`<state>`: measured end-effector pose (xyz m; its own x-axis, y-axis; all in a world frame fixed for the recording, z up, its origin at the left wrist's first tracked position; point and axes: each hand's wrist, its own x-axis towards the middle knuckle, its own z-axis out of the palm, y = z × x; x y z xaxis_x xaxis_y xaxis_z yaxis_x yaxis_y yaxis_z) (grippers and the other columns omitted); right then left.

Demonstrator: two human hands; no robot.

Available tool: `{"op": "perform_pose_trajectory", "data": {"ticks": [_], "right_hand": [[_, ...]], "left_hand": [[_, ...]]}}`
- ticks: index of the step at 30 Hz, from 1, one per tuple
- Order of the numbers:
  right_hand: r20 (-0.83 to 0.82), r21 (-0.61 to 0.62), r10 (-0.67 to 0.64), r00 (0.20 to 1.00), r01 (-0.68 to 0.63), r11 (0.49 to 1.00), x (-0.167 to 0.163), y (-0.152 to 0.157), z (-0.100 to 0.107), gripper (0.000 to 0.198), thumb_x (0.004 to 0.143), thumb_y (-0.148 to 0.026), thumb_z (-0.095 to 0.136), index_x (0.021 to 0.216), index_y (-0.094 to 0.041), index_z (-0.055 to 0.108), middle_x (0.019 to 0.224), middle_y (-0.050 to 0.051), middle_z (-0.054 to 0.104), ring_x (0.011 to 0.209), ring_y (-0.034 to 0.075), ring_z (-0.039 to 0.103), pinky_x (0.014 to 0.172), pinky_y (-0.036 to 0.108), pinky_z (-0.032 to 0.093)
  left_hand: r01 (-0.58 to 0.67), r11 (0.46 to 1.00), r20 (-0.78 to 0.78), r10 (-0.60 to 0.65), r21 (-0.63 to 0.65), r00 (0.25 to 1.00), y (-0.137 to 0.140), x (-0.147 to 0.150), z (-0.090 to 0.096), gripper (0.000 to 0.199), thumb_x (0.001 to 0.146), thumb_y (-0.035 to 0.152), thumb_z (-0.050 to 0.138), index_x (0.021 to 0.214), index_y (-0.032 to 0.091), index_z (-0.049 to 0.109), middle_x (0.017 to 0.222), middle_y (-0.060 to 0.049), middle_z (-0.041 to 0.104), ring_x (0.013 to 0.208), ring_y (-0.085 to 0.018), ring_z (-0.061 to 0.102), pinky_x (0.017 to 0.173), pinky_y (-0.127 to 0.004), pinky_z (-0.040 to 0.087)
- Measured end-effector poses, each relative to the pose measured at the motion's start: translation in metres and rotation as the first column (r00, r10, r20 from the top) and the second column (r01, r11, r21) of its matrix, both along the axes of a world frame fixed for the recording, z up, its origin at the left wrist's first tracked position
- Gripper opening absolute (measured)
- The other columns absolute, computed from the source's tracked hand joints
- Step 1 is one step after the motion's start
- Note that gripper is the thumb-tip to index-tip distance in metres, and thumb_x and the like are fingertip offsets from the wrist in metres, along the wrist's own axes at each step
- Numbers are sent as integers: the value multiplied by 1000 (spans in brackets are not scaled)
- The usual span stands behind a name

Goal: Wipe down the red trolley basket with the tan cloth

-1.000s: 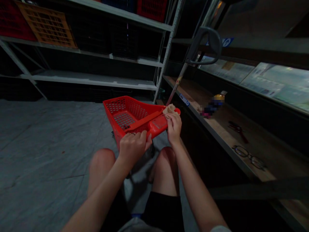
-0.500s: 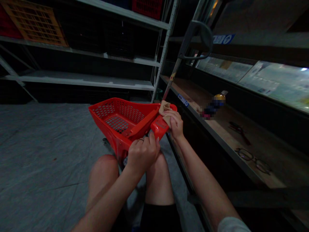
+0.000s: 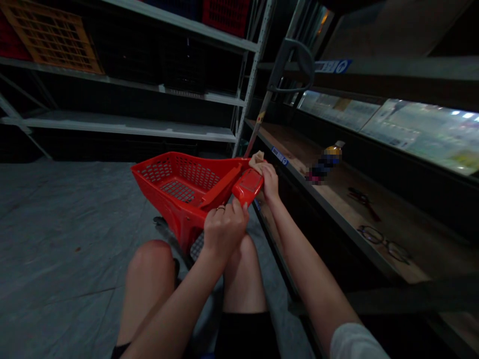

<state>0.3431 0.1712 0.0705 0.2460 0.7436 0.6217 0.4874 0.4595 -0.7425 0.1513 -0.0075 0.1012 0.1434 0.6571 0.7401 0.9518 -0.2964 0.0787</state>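
A red rolling shopping basket (image 3: 179, 199) with slotted walls stands tilted before my knees. My left hand (image 3: 226, 224) is closed on its near edge, a dark ring on one finger. The fingertips lie beside a raised, glossy red block (image 3: 249, 184) at the basket's right end. My right hand (image 3: 270, 182) is closed on a crumpled beige cloth (image 3: 257, 160) at the far side of that block; the palm side is hidden. Behind the cloth rises a metal pole (image 3: 259, 118) with a dark grey loop handle (image 3: 275, 70) at its top.
Along my right runs a wooden shelf (image 3: 295, 149) with a bottle (image 3: 332, 152), eyeglasses (image 3: 374, 235) and a dark red and black item (image 3: 362, 202). Metal racking (image 3: 130, 124) stands at the back, holding a yellow crate (image 3: 52, 35) and a red crate (image 3: 226, 15).
My right hand and the cloth have shifted back from the block's top toward its far edge, baring more of its surface. The left hand stays on the basket. The view has shifted slightly.
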Motion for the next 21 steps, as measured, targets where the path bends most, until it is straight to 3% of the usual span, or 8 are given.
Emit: {"op": "perform_pose_trajectory", "data": {"ticks": [2,4,7,10,14,16,18,21], "right_hand": [[-17,68,26,1000,-24,997,-17,-40,-3,36,97,-37,42,102,-20,73,118,11,70,119,22,63,112,42,47],[44,123,94,995,-98,988,-36,-84,-3,33,98,-36,44,102,-22,74,118,9,71,121,22,62,115,43,44],[123,166,168,978,-187,968,-62,-141,-1,31,100,-34,46,99,-25,76,113,7,74,120,23,63,116,45,43],[186,188,176,967,-210,959,-75,-169,0,33,101,-30,43,104,-25,76,112,6,75,118,22,64,115,46,44],[302,280,165,939,-253,926,-70,-154,-1,37,101,-29,39,108,-25,76,113,6,75,120,22,64,114,46,44],[345,280,179,921,-283,917,-62,-130,0,40,101,-32,38,107,-24,76,114,7,75,119,22,64,112,46,45],[341,227,210,916,-297,928,-51,-100,5,42,100,-36,37,106,-23,77,116,8,74,118,23,65,109,44,47],[243,141,236,941,-274,951,-35,-56,13,45,99,-42,37,102,-22,77,117,10,74,117,23,65,109,42,48]], "left_hand": [[19,998,55,-16,-52,998,-3,5,1,31,103,29,44,92,14,70,68,-9,69,66,-25,66,67,-38,46],[70,996,119,-63,-61,991,-7,9,4,22,101,23,48,104,15,68,89,-12,75,84,-27,70,79,-40,51],[242,970,279,-236,12,931,-13,4,10,23,98,14,48,115,18,63,123,-13,70,113,-26,65,98,-41,51],[395,916,405,-387,69,828,-8,-23,11,23,99,15,41,111,19,60,118,-10,68,114,-22,63,102,-37,50],[362,927,372,-303,-98,877,22,-79,-6,27,101,28,40,112,17,62,113,-11,69,106,-25,64,95,-40,49],[424,879,359,-331,-220,873,40,-99,-19,36,104,35,34,96,19,65,101,-9,71,98,-25,64,92,-40,48],[466,846,361,-363,-258,859,53,-107,-32,47,106,38,25,87,20,65,96,-8,71,95,-23,64,91,-39,46],[447,859,311,-366,-250,877,67,-99,-41,56,107,45,18,89,20,64,95,-9,70,94,-24,61,88,-39,44]]}}
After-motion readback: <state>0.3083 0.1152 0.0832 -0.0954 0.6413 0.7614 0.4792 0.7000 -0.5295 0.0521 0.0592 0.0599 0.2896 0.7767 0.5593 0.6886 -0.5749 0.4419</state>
